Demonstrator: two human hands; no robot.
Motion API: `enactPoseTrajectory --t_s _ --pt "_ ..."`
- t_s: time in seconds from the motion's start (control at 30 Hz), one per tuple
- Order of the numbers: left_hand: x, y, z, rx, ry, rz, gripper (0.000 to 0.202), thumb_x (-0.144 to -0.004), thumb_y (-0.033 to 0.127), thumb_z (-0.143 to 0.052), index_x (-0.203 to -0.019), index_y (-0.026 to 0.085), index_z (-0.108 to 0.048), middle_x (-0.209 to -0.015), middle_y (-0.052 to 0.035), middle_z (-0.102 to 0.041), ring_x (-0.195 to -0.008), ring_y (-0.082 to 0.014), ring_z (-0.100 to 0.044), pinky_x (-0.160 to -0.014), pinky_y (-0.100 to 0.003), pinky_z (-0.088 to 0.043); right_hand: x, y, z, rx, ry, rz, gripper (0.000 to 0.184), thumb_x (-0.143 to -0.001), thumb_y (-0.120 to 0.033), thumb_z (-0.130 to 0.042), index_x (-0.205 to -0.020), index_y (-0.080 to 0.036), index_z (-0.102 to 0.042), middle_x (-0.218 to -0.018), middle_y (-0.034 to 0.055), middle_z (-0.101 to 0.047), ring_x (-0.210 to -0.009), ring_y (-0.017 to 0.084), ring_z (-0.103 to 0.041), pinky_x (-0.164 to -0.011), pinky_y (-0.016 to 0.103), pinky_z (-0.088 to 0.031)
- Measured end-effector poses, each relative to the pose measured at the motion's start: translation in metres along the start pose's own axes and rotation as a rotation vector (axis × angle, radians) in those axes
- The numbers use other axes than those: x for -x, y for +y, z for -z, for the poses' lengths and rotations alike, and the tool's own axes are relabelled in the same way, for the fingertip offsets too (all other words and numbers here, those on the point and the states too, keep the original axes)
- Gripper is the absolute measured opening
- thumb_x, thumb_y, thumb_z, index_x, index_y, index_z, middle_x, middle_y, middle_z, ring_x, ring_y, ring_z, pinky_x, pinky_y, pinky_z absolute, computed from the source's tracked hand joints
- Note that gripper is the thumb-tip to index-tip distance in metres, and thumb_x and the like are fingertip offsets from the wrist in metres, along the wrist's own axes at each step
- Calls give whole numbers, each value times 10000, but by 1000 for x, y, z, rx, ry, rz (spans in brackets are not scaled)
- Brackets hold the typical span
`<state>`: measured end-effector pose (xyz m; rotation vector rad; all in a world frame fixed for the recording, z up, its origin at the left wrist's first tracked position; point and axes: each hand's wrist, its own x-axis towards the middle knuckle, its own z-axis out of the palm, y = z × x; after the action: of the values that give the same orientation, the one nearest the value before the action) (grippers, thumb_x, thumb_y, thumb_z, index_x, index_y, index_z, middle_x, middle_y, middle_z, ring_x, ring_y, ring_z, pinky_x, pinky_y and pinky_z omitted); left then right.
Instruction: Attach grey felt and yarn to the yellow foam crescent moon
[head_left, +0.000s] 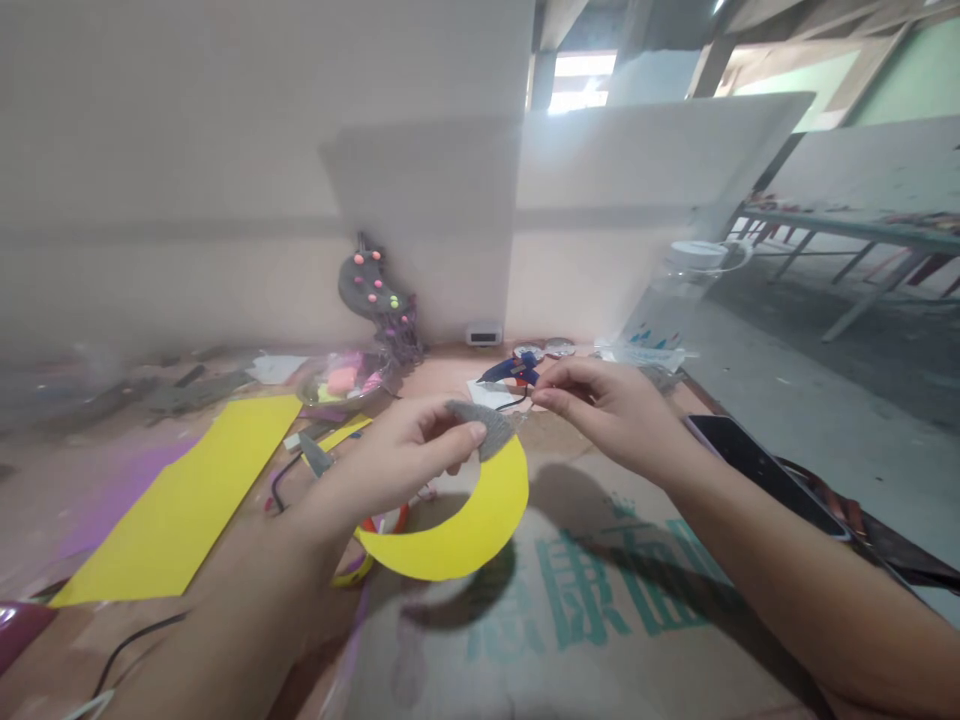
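My left hand (409, 450) is closed on a yellow paper crescent (480, 515) near its upper tip, thumb on top. That tip is covered with a grey textured layer (495, 432); the rest of the crescent is bare yellow. To the right, my right hand (607, 405) has thumb and forefinger pinched together, just apart from the grey tip. Whatever lies between those fingertips is too small to make out. Behind them, a blue glue gun (514, 372) rests by a white paper (491, 394). A finished-looking grey crescent (367, 282) with pink and green dots leans against the panel.
A yellow sheet (180, 495) and scissors (315, 455) lie at left, near a bowl (322, 395) of colourful pieces. A phone (765, 475) lies at right, below a clear water bottle (664, 300). Printed cardboard (585, 670) covers the front. A white panel (262, 180) stands behind.
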<state>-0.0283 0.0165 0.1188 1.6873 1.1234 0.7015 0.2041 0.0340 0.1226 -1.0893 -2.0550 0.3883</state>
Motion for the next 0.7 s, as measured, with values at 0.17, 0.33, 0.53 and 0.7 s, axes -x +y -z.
enactPoseTrajectory --t_s 0.17,0.33,0.53,0.7 --pt "2 -3 3 61 -27 0 249 -868 456 -583 -832 216 -637 -677 24 -553 -612 -106 -519 -524 -195 -420 1 -1 -1 -22 3 21 145 -884 -266 -593 -828 -170 -685 -830 34 -711 -756 153 -624 -667 253 -437" --pt "2 -7 12 163 -56 -20 189 -848 386 -637 -831 202 -677 -675 16 -593 -592 -96 -531 -541 -188 -430 -5 6 6 24 -42 13 135 -881 -241 -584 -815 -173 -680 -846 29 -701 -776 151 -614 -699 256 -435" --pt "-2 -2 4 454 -15 -144 162 -750 332 -702 -827 190 -718 -759 -22 -681 -693 -149 -619 -633 -225 -495 -9 16 14 -2 -88 -44 161 -882 -268 -584 -832 -163 -695 -824 30 -694 -753 143 -601 -664 245 -418" --pt "-3 -8 -13 625 -133 -226 237 -779 345 -637 -940 192 -722 -934 -80 -725 -893 -243 -670 -778 -320 -530 -8 14 3 -2 -154 -25 174 -891 -283 -588 -832 -150 -682 -786 26 -682 -735 136 -593 -665 244 -409"
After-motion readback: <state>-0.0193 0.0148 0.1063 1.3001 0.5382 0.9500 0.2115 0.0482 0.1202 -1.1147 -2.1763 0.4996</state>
